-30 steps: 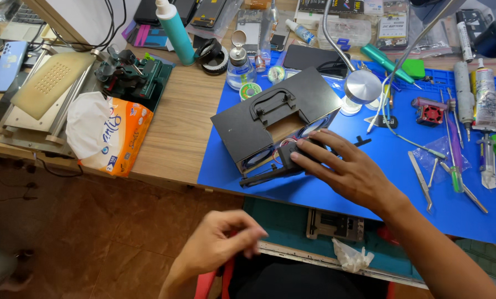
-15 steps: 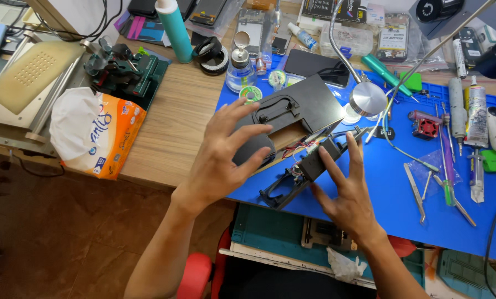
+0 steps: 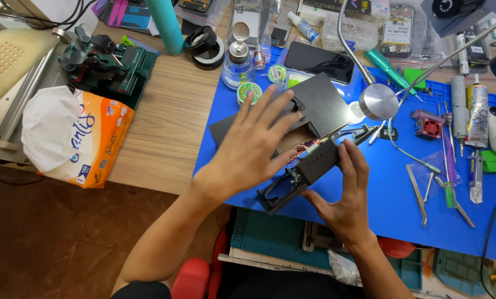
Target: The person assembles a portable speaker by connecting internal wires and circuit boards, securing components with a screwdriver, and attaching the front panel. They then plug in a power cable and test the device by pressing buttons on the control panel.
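A black device case (image 3: 323, 102) lies opened on the blue work mat (image 3: 381, 205). A black panel (image 3: 309, 166) is lifted off it, with thin coloured wires running between the two. My left hand (image 3: 253, 147) lies flat over the case, fingers spread. My right hand (image 3: 345, 194) grips the panel's near edge and holds it tilted up.
Tweezers (image 3: 420, 194) and several hand tools lie on the right of the mat. A gooseneck lamp (image 3: 378, 99) hangs just behind the case. A dispenser bottle (image 3: 238, 63), a teal bottle (image 3: 166, 25), a tissue pack (image 3: 76, 135) and a green jig (image 3: 112, 63) stand left.
My left hand came up from below the table edge onto the case. The right hand has tilted the panel up, and the view has closed in on the mat.
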